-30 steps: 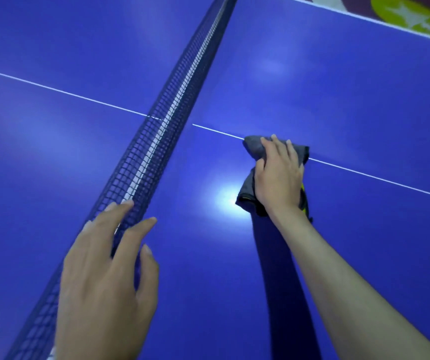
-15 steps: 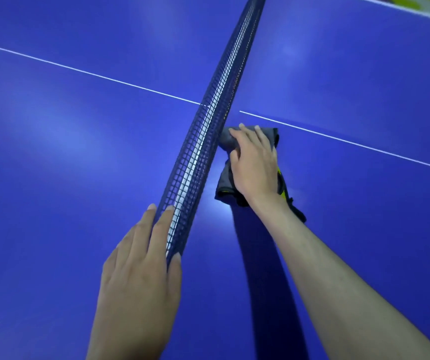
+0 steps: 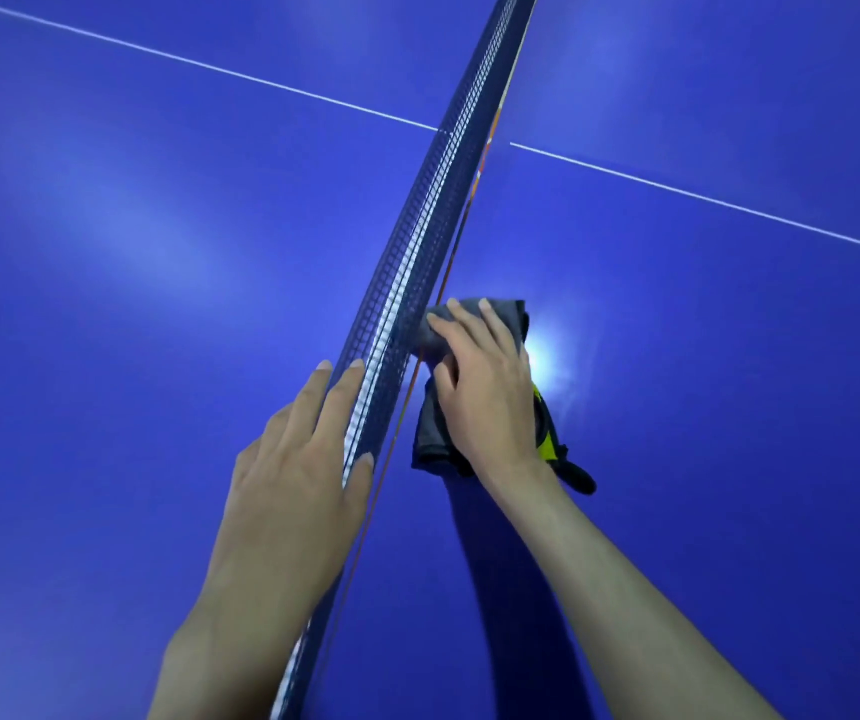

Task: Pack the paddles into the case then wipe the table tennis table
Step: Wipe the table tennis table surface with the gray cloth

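A blue table tennis table (image 3: 703,407) fills the view. Its dark net (image 3: 433,210) runs from the top right down to the bottom middle. My right hand (image 3: 485,392) lies flat on a folded grey cloth (image 3: 435,439) with a yellow and black tag, pressing it onto the table just right of the net. My left hand (image 3: 297,470) rests on the top band of the net, fingers straight on the left side and thumb on the right. No paddles or case are in view.
A white centre line (image 3: 703,197) crosses the table from upper left to right, passing under the net. A bright light reflection shines on the surface just right of the cloth.
My right hand has slid the cloth along the table until it lies against the net. My left hand has settled on the net's top band.
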Demonstrator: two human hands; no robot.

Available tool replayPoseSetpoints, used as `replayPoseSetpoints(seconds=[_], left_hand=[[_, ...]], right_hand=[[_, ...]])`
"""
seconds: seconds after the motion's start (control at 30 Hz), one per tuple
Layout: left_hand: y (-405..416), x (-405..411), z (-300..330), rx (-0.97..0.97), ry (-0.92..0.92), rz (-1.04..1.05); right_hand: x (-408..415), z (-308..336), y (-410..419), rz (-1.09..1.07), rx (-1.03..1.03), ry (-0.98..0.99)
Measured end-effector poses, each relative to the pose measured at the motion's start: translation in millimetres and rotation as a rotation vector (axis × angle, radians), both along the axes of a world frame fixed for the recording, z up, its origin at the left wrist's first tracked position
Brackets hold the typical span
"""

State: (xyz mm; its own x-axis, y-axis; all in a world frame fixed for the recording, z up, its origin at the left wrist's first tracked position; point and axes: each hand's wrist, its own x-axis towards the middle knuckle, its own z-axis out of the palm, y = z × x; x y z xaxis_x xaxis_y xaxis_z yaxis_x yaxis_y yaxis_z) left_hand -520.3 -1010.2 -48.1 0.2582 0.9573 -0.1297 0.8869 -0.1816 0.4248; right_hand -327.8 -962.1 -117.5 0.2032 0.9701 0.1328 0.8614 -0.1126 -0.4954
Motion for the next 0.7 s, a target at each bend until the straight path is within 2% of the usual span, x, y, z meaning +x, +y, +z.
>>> replayPoseSetpoints(seconds=[0.43,0.7], left_hand=[[-138,-56,10,0.040,0.027,-0.133],[-217,-89,39,-0.085,0.154,-0.173]], right_hand=[[-86,-1,-206,0.111,0.020,0.105],[-126,-3,-311,0.125,-0.064,0.222]])
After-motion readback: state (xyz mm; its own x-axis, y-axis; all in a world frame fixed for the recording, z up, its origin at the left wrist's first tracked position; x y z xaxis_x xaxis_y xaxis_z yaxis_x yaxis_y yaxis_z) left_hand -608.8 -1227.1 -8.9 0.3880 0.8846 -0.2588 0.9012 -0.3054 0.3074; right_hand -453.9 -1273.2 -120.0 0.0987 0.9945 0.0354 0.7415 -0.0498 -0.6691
